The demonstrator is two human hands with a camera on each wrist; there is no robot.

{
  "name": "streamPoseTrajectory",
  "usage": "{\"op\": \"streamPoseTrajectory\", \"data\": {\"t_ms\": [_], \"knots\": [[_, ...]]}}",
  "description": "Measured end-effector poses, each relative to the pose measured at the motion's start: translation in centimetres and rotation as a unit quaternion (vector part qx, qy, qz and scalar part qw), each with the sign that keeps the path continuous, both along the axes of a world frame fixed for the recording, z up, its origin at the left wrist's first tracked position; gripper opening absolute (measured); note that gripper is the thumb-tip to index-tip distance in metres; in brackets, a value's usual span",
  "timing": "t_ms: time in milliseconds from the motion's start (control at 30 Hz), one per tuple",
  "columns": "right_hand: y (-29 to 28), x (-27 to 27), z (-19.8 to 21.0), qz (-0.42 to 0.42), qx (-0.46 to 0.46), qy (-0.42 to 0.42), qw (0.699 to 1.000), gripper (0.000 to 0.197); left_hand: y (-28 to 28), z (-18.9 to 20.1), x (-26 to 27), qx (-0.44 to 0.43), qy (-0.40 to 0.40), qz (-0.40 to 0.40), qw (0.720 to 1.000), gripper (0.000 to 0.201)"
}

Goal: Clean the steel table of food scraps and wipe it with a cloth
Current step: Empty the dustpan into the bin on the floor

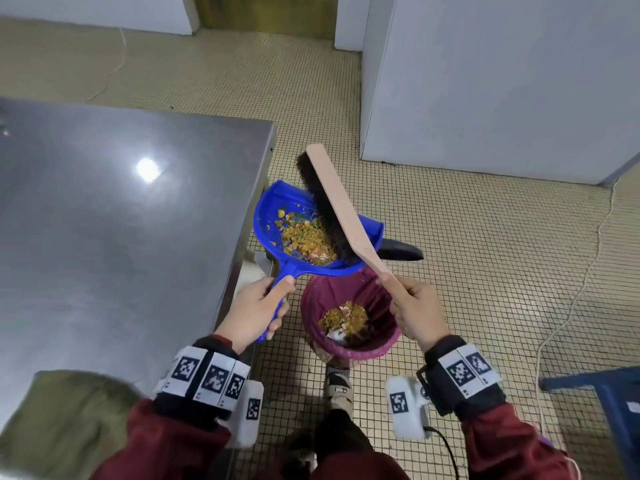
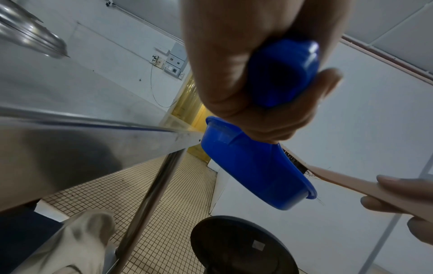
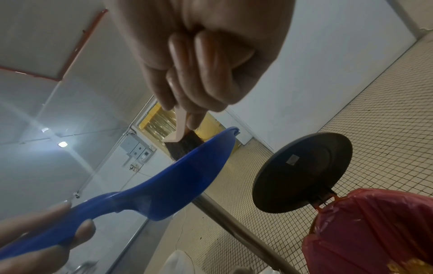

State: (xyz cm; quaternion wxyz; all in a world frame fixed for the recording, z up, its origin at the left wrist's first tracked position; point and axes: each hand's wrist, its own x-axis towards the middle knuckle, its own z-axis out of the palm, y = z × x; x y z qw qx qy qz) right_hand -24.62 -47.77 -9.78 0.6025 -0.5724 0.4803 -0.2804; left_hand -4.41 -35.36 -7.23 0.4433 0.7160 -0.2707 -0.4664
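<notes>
You stand on a floor of small beige mosaic tiles (image 1: 485, 271), with pale grey-white wall panels (image 1: 502, 81) ahead and to your right and a yellowish doorway (image 1: 266, 12) at the far end. A thin white cord (image 1: 571, 299) trails over the tiles on your right. The steel table (image 1: 121, 202) fills the left side; its top is bare and shiny, with a lamp's reflection on it, and an olive-green cloth (image 1: 69, 420) lies on its near corner, close to your left sleeve. Just past the table's right edge sits a bin lined with a pink bag (image 1: 349, 313), its dark lid (image 3: 302, 172) tipped up, and a heap of yellow food scraps (image 1: 343, 318) inside. Your left hand (image 1: 252, 310) is wrapped round the handle of a blue dustpan (image 1: 298, 230) held above the bin, with more scraps (image 1: 308, 240) in the pan. Your right hand (image 1: 419, 310) grips the pale wooden handle of a black-bristled brush (image 1: 332, 202), whose bristles rest in the pan against the scraps.
</notes>
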Motion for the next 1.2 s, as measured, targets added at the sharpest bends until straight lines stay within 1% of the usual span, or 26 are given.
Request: {"op": "streamPoseTrajectory", "data": {"t_ms": [100,200,333,433,567,733,833,867,967,1067,1200], "knots": [[1.5,0.0,-0.3,-0.004,0.047,-0.012,0.999,0.025,1.4,-0.3,-0.5,0.014,0.009,0.0,1.0,0.03],[2.7,0.0,-0.9,0.018,0.073,-0.009,0.997,0.028,2.7,-1.1,-0.9,0.04,0.018,-0.008,0.999,0.03],[3.9,-0.4,-3.0,0.056,0.131,0.015,0.99,0.037,3.8,-3.2,-1.8,0.084,0.028,-0.014,0.996,0.03],[4.4,-1.0,-5.2,0.058,0.178,0.035,0.982,0.036,3.4,-5.2,-2.1,0.124,0.048,-0.017,0.991,0.028],[3.2,-2.6,-8.4,0.047,0.234,0.057,0.969,0.046,0.5,-9.0,-2.4,0.175,0.064,-0.033,0.982,0.028],[-0.5,-5.2,-13.1,0.009,0.28,0.087,0.956,0.043,-5.2,-13.3,-2.7,0.22,0.052,-0.088,0.97,0.029],[-3.0,-6.4,-15.7,-0.009,0.306,0.094,0.947,0.045,-8.7,-16.4,-2.7,0.235,0.047,-0.126,0.963,0.03],[-3.8,-6.7,-16.6,-0.013,0.313,0.097,0.945,0.044,-9.8,-17.5,-2.7,0.241,0.045,-0.136,0.96,0.031],[-5.8,-7.4,-19.1,-0.019,0.34,0.117,0.933,0.032,-12.6,-20.9,-2.8,0.271,0.064,-0.157,0.948,0.031],[-7.2,-8.6,-22.1,-0.015,0.366,0.139,0.92,0.035,-14.4,-24.0,-3.4,0.303,0.073,-0.169,0.935,0.031],[-7.7,-9.3,-25.4,-0.009,0.397,0.16,0.904,0.038,-15.4,-27.0,-3.0,0.326,0.098,-0.164,0.926,0.033]]}}
